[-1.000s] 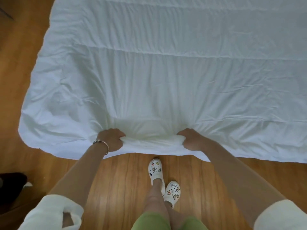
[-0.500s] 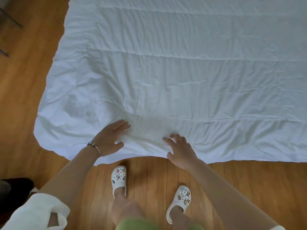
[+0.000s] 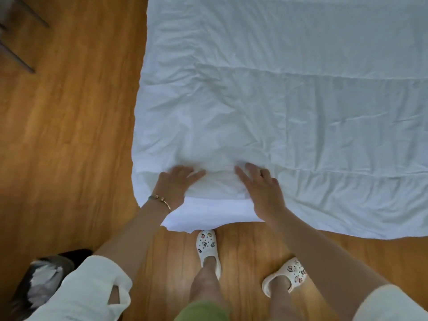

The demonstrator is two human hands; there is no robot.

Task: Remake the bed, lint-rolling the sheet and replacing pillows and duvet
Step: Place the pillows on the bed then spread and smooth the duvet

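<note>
Duvet spread over the bed, white, creased, reaching to its near-left corner; near edge hangs toward the wood floor. A smoother white layer shows under the duvet's near edge, probably the sheet or a fold of the cover; cannot tell which.

Change: one second ago both hands clenched the duvet's near edge in a bunched fold, mid-width. Half a second ago the grip was released, fingers spread. Now the person has stepped toward the duvet's left corner and both hands lie flat on it.

Left hand: open, palm down, fingers straight, pressing the duvet near its corner. Bracelet at the wrist.
Right hand: open, fingers spread, pressing the duvet just beside the left hand.

Judgement: pulling is done; this is smoothing and squaring the corner. Duvet appears placed. No pillows or lint roller in view.

White clogs on the floor below the duvet's edge.
</note>
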